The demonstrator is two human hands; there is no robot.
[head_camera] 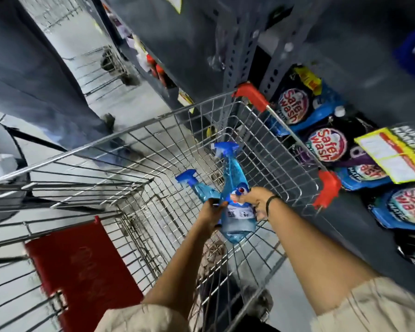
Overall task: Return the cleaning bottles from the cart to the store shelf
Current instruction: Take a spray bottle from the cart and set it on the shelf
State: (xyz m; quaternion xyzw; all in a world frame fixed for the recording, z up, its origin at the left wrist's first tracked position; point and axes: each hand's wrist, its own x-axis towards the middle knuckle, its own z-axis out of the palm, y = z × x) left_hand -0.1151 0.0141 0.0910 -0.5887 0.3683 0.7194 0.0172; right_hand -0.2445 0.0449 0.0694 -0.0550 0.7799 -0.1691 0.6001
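Observation:
Two clear blue spray bottles with blue trigger heads are held above the inside of the wire cart [139,144]. The bigger-looking one [235,185] points up and away, and my right hand [254,202] grips its labelled body from the right. The second bottle [199,188] leans to the left behind it, with my left hand [211,212] closed around its lower part. Both hands are close together over the cart's basket. The bottom of the left bottle is hidden by my hand.
A grey metal store shelf [247,56] rises on the right, close to the cart's red-cornered rim [252,94]. Blue and black detergent pouches [326,144] and a yellow price tag [393,154] fill the lower shelf. The cart's red child-seat flap [82,267] is at lower left. The aisle floor runs off to the upper left.

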